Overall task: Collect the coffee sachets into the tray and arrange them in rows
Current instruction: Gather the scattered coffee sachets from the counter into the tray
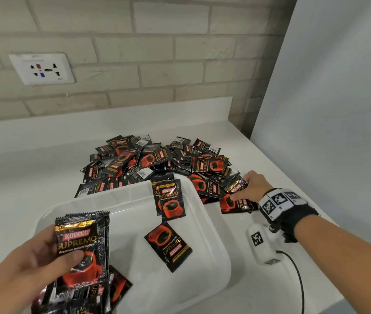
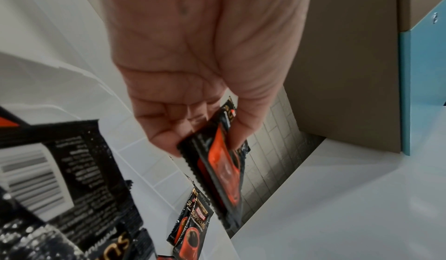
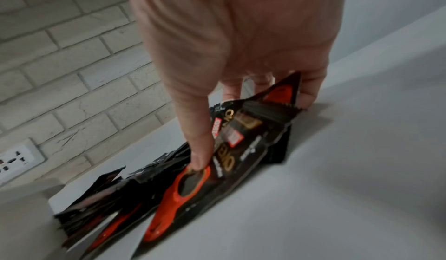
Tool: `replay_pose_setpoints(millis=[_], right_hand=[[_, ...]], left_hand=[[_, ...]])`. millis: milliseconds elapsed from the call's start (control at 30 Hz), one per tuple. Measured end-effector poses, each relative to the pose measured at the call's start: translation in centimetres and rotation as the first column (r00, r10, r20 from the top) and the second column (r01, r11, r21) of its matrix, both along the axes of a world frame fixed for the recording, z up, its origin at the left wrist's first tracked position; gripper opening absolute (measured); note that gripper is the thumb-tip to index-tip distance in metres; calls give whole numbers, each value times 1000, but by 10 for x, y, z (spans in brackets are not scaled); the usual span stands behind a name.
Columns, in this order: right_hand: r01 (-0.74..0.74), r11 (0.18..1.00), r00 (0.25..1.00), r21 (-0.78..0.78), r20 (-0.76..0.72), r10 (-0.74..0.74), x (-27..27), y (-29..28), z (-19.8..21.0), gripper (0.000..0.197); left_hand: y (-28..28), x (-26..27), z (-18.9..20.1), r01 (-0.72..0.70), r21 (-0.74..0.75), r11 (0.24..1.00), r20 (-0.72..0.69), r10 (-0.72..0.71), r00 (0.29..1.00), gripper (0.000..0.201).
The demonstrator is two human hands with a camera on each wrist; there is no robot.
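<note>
A heap of black-and-red coffee sachets (image 1: pixel 157 164) lies on the counter behind the white tray (image 1: pixel 214 225). My left hand (image 1: pixel 71 257) grips a stack of sachets (image 1: pixel 82 241) upright over the tray's near left corner; in the left wrist view the stack (image 2: pixel 217 165) sits between thumb and fingers. My right hand (image 1: pixel 244 188) reaches into the heap's right edge and pinches a sachet (image 3: pixel 243 146), thumb on its face, fingers behind its raised edge. Two overlapping sachets (image 1: pixel 171 200) lean on the tray's far wall, one (image 1: pixel 167 245) lies mid-tray, and more (image 1: pixel 116 284) fill the near left corner.
A white device with a marker and a black cable (image 1: pixel 259 243) lies on the counter right of the tray. A wall socket (image 1: pixel 42 69) sits in the brick wall behind. The counter's edge runs down the right side beside a grey panel (image 1: pixel 338 109).
</note>
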State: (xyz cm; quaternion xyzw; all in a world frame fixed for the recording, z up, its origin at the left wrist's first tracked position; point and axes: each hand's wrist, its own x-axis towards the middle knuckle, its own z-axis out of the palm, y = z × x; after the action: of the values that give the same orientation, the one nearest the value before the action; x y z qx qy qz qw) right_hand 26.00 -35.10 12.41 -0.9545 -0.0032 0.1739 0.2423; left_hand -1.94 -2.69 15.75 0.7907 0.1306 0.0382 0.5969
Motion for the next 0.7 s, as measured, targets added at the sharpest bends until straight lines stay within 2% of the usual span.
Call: replay_pose_setpoints(millis=[200, 233, 300, 333, 367, 433, 567, 633, 700], right_hand=[[-26, 999, 1000, 21, -18, 26, 1, 11, -3, 69], [-27, 1000, 1000, 15, -10, 27, 2, 10, -2, 69], [-19, 999, 1000, 33, -15, 20, 2, 6, -1, 66], [-16, 999, 999, 39, -28, 17, 2, 2, 0, 64], [-15, 999, 999, 44, -37, 17, 1, -3, 2, 59], [-9, 997, 998, 78, -60, 14, -2, -17, 5, 46], [53, 976, 993, 211, -114, -29, -12, -47, 15, 59], [38, 967, 997, 253, -72, -20, -22, -57, 26, 44], [-20, 961, 1000, 277, 29, 12, -37, -57, 41, 28]], left_hand=[[-2, -2, 5, -2, -7, 1000, -53, 1, 999, 26], [-4, -1, 10, 20, -55, 998, -67, -24, 997, 32], [-3, -1, 4, 39, 2, 999, -39, -39, 998, 65], [-3, -1, 2, 7, 9, 1000, -46, -7, 999, 74], [1, -1, -1, -26, -44, 999, -50, 24, 998, 68], [5, 0, -2, -63, -110, 992, -31, 60, 998, 41], [27, -14, -3, -67, 182, 981, -36, 74, 997, 49], [41, -22, -9, 2, 379, 925, -114, 45, 992, 53], [46, -24, -15, 98, 523, 847, -152, -21, 988, 68]])
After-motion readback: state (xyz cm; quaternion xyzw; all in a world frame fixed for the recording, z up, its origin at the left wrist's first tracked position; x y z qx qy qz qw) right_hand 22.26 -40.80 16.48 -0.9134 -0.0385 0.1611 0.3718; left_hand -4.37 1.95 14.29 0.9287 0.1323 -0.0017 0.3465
